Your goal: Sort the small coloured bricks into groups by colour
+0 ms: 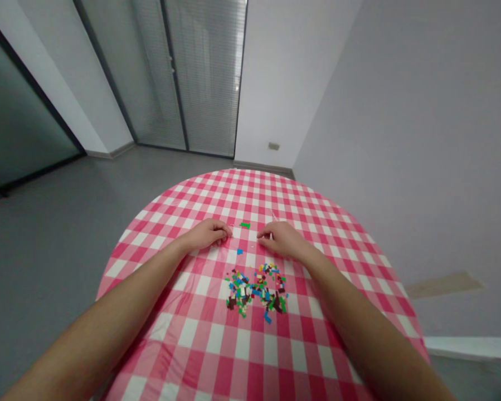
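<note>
My left hand [210,233] rests on the checked tablecloth with its fingers curled in and the thumb against them; whether anything small is inside is hidden. Across from it, my right hand [280,238] lies with bent fingers, the thumb and forefinger slightly apart and nothing visible between them. A small green building-brick piece [244,225] sits between the two hands, touched by neither. Nearer to me lies a blue brick [239,252], by itself. Between my forearms spreads a pile of small mixed-colour building bricks [256,292], in blue, green, white, brown, red and yellow.
The round table wears a red-and-white checked cloth [242,345], wrinkled at the near left. Beyond its far edge are grey floor [120,184] and a glass partition [204,78] with blinds. A pale wall [421,139] stands close on the right.
</note>
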A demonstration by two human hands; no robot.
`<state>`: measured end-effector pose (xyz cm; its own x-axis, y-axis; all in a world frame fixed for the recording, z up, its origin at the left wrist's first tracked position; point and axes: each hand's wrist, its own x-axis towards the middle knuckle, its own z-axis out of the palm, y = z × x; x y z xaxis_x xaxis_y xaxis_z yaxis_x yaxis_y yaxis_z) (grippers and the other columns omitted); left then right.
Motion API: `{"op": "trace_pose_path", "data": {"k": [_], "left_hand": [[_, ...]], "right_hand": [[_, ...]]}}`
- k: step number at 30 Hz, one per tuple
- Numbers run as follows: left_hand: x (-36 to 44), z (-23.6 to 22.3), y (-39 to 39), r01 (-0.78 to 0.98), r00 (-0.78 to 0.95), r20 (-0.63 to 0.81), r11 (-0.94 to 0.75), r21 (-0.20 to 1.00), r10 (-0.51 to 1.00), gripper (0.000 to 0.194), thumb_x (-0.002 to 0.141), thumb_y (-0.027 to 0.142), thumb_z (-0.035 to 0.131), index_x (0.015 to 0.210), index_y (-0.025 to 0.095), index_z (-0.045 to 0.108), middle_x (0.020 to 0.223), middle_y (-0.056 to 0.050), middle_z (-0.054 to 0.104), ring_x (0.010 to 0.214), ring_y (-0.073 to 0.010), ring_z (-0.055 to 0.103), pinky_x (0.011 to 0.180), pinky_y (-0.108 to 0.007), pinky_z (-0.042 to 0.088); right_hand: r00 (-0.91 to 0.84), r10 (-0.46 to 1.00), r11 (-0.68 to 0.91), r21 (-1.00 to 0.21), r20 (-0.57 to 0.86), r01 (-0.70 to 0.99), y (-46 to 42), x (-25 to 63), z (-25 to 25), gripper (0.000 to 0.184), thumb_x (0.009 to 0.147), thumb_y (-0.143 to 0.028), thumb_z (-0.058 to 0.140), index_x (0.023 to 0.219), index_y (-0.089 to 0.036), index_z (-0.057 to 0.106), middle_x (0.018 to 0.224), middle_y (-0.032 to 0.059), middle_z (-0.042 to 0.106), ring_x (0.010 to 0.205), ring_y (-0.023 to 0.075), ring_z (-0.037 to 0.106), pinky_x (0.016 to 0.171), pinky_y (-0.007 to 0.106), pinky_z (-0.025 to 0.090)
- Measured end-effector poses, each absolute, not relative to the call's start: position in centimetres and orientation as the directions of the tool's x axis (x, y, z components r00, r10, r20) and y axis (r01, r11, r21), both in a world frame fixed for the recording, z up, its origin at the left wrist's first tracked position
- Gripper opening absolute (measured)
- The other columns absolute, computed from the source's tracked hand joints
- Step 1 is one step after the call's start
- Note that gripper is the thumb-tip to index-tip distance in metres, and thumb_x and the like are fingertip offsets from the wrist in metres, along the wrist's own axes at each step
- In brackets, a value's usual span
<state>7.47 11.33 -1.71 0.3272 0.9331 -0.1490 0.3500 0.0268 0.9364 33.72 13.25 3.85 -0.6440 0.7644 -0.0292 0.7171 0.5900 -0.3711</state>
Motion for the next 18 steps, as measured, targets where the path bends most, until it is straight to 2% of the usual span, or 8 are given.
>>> {"op": "trace_pose_path", "data": {"k": [4, 6, 10, 18], "left_hand": [[7.4, -1.7, 11.3, 0.359, 0.332, -0.149, 0.021, 0.933, 0.932, 0.020, 0.080, 0.021, 0.056, 0.090, 0.012, 0.070, 0.075, -0.005, 0.066, 0.062, -0.0110, 0.056, 0.059, -0.022, 0.044], [7.4, -1.7, 11.3, 0.359, 0.325, -0.151, 0.026, 0.933, 0.934, 0.020, 0.080, 0.023, 0.056, 0.090, 0.012, 0.070, 0.074, -0.005, 0.065, 0.062, -0.0112, 0.056, 0.058, -0.021, 0.043], [7.4, -1.9, 11.3, 0.359, 0.312, -0.164, 0.044, 0.932, 0.936, 0.022, 0.079, 0.024, 0.056, 0.091, 0.012, 0.070, 0.074, -0.005, 0.065, 0.064, -0.0122, 0.057, 0.056, -0.021, 0.042], [7.4, -2.0, 11.2, 0.358, 0.308, -0.176, 0.057, 0.932, 0.935, 0.022, 0.081, 0.024, 0.055, 0.093, 0.012, 0.070, 0.078, -0.006, 0.065, 0.062, -0.0109, 0.055, 0.057, -0.021, 0.043]], "right_hand": [[-0.721, 0.653, 0.545, -0.519, -0.230, 0.659, 11.3, 36.0, 4.4, 0.015, 0.079, -0.012, 0.065, 0.086, -0.016, 0.077, 0.082, 0.0046, 0.075, 0.069, 0.0144, 0.065, 0.062, 0.024, 0.045], [-0.727, 0.622, 0.511, -0.552, -0.291, 0.659, 10.4, 36.6, 4.5, 0.015, 0.077, -0.012, 0.066, 0.086, -0.016, 0.078, 0.080, 0.0040, 0.075, 0.068, 0.0138, 0.065, 0.060, 0.022, 0.044], [-0.701, 0.629, 0.509, -0.504, -0.336, 0.698, 9.1, 36.4, 4.5, 0.015, 0.075, -0.011, 0.066, 0.083, -0.016, 0.078, 0.074, 0.0032, 0.074, 0.063, 0.0131, 0.063, 0.055, 0.022, 0.040], [-0.680, 0.672, 0.526, -0.457, -0.292, 0.717, 9.0, 36.3, 3.7, 0.011, 0.075, -0.015, 0.068, 0.080, -0.019, 0.076, 0.073, 0.0026, 0.073, 0.062, 0.0132, 0.061, 0.054, 0.023, 0.036]]}}
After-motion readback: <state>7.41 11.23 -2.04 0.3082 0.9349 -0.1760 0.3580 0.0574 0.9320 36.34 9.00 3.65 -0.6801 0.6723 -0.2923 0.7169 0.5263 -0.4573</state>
